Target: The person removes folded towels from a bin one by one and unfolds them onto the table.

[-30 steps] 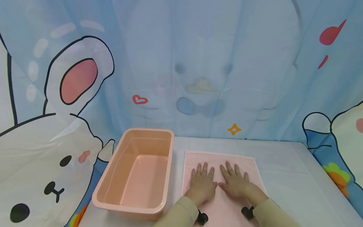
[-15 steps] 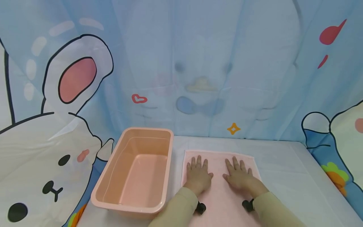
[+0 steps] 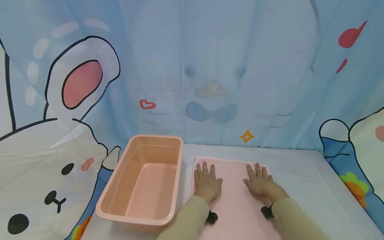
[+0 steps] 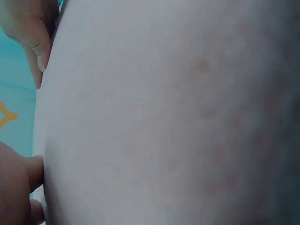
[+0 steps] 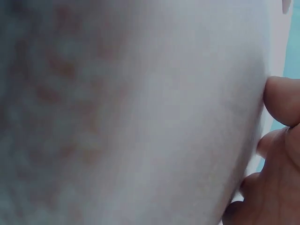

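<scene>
A pale pink cloth [image 3: 235,200], perhaps a towel, lies flat on the white table in the head view, its near part running out of the frame. My left hand [image 3: 207,184] rests on its left side, fingers straight and spread. On its right side lies my right hand [image 3: 261,184], palm down with the fingers stretched toward the far edge. In the left wrist view the cloth [image 4: 117,112] fills most of the picture, blurred, with fingertips touching it. The right wrist view likewise shows the cloth [image 5: 197,108] up close beneath the fingers.
A peach plastic basin [image 3: 177,186] stands left of the cloth, with nothing in it. White tabletop [image 3: 312,186] extends to the right. Behind the table hangs a blue curtain [image 3: 264,66] with cartoon animal prints.
Both hands have slid apart over the cloth, the left one leftward and the right one rightward, and somewhat toward its far edge. The basin has stayed in place.
</scene>
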Action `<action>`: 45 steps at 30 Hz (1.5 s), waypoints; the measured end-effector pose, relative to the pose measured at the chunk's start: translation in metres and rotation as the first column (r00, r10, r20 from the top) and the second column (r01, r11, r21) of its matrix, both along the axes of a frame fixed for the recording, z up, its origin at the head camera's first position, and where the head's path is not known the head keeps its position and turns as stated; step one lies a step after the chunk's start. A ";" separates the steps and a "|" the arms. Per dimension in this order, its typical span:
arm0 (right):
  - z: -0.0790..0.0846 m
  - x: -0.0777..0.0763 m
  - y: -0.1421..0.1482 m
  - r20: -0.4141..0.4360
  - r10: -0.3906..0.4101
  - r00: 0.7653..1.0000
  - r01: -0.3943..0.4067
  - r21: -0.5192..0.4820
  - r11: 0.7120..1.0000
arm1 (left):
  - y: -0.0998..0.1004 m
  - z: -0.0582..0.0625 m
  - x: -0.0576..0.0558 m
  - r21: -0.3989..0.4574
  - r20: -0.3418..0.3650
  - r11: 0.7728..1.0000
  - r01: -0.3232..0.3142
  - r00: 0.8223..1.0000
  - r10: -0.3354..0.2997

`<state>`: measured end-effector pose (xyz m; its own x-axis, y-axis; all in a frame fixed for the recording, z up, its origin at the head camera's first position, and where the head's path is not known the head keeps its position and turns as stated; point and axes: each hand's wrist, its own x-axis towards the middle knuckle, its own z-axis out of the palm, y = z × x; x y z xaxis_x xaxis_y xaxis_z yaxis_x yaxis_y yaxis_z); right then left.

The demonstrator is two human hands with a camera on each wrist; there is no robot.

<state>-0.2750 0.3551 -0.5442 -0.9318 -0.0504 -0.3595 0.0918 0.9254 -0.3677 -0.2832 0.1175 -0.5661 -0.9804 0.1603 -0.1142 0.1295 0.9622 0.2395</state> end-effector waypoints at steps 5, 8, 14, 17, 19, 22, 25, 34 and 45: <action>-0.005 -0.002 0.012 -0.003 -0.031 1.000 0.030 -0.018 0.999 | -0.003 0.003 0.000 0.062 0.004 0.997 -0.051 0.999 0.051; -0.007 -0.001 0.020 -0.008 -0.048 0.999 0.048 -0.015 0.999 | -0.003 0.002 -0.001 0.076 0.014 0.995 -0.067 0.998 0.066; -0.006 0.000 0.027 -0.014 -0.046 0.999 0.046 -0.004 0.999 | -0.004 0.001 -0.003 0.079 0.036 0.989 -0.127 0.992 0.125; -0.004 0.001 0.026 -0.014 -0.054 0.998 0.054 -0.006 0.999 | -0.004 0.001 -0.004 0.079 0.041 0.988 -0.132 0.991 0.129; -0.003 0.003 0.026 -0.018 -0.056 0.998 0.056 -0.003 0.998 | -0.003 0.002 -0.004 0.081 0.040 0.988 -0.128 0.991 0.125; -0.001 0.006 0.025 -0.029 -0.044 0.999 0.045 0.007 0.999 | -0.003 0.003 -0.003 0.067 0.043 0.991 -0.114 0.993 0.112; 0.000 0.011 0.022 -0.035 -0.017 0.999 0.018 0.017 1.000 | -0.003 0.004 0.001 0.043 0.035 0.994 -0.098 0.995 0.097; 0.011 0.034 -0.012 -0.072 0.105 0.992 -0.102 0.040 0.994 | 0.007 0.013 0.031 -0.019 0.010 0.999 0.035 0.999 -0.035; 0.005 0.075 -0.051 -0.033 0.173 0.984 -0.170 0.071 0.983 | 0.011 0.011 0.070 -0.094 0.084 0.972 0.217 0.974 -0.210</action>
